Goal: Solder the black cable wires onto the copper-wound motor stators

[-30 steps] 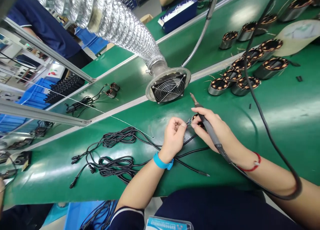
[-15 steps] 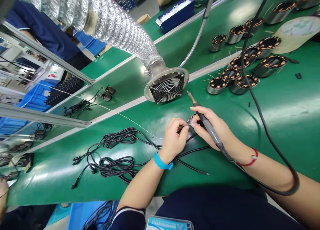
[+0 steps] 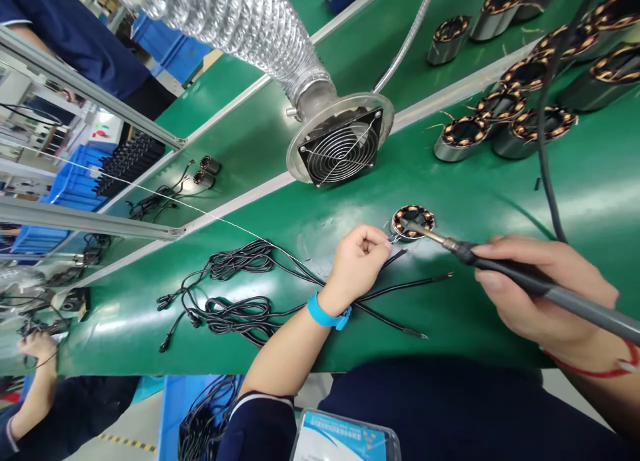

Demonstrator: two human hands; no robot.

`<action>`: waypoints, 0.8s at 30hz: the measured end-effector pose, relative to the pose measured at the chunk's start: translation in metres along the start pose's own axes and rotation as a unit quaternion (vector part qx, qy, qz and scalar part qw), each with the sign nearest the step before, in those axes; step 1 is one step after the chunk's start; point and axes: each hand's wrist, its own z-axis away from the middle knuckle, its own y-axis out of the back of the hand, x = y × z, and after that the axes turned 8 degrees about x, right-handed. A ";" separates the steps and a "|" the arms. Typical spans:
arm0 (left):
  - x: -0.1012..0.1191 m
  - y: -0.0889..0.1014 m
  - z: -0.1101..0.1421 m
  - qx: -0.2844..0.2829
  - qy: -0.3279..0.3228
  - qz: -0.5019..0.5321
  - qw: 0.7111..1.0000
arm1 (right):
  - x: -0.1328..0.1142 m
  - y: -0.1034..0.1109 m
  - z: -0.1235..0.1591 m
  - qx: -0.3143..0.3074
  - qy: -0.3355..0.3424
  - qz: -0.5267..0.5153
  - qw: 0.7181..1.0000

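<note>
My right hand (image 3: 545, 294) grips a soldering iron (image 3: 525, 277) by its dark handle, its metal tip pointing left over a motor stator (image 3: 414, 222). Copper windings ring the stator's top. From the picture I cannot tell whether the tip touches it. Just left of the stator, my left hand (image 3: 361, 257) is closed, pinching thin wires (image 3: 394, 238) at its edge. A thin pale strand (image 3: 240, 229) runs from the upper left towards my left wrist. Black cables (image 3: 400, 292) with bared ends pass under my left forearm.
A round fume extractor (image 3: 343, 147) on a silver duct hangs behind the stator. More stators (image 3: 460, 137) stand at the right back. Coiled black cables (image 3: 240, 261) lie left on the green table. A co-worker's hand (image 3: 39, 346) is at far left; a blue bin (image 3: 170, 414) is below.
My right hand has moved right and turned the soldering iron, so its tip now points left over the stator. The stator, mostly hidden before, now shows. My left hand stays pinched beside it.
</note>
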 end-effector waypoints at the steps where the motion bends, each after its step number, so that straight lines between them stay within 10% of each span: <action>1: 0.001 0.000 0.001 0.002 0.003 -0.001 1.000 | 0.001 0.000 0.001 -0.002 0.005 -0.015 1.000; 24: 0.000 -0.001 0.004 0.013 0.015 0.005 1.000 | 0.005 -0.002 0.001 -0.033 0.023 -0.056 0.998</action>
